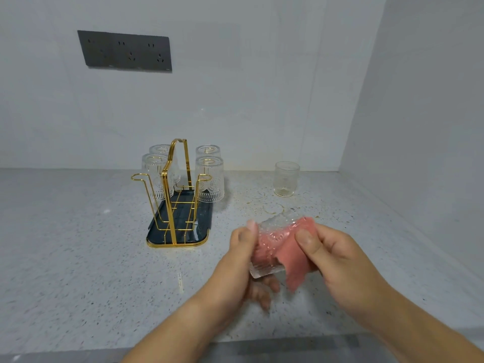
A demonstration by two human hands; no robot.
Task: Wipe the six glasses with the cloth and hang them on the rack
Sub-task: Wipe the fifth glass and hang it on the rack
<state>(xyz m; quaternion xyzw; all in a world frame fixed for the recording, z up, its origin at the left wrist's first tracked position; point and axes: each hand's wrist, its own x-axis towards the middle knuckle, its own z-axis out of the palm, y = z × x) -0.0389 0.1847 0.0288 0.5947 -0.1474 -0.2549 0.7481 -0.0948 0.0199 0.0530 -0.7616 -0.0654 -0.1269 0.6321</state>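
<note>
My left hand (242, 254) grips a clear patterned glass (265, 269), tilted on its side above the counter. My right hand (337, 260) pinches a pink cloth (294, 254) that is pushed into the glass and drapes over its outside. A gold wire rack (174, 197) on a dark blue tray (201, 221) stands to the left. Several glasses (210, 179) hang upside down on its far prongs; the two near prongs are bare. One more glass (286, 178) stands upright on the counter at the back right.
The speckled grey countertop (78, 244) ends at a front edge near the bottom of the view. White walls close off the back and the right side. A dark socket panel (125, 51) is on the back wall.
</note>
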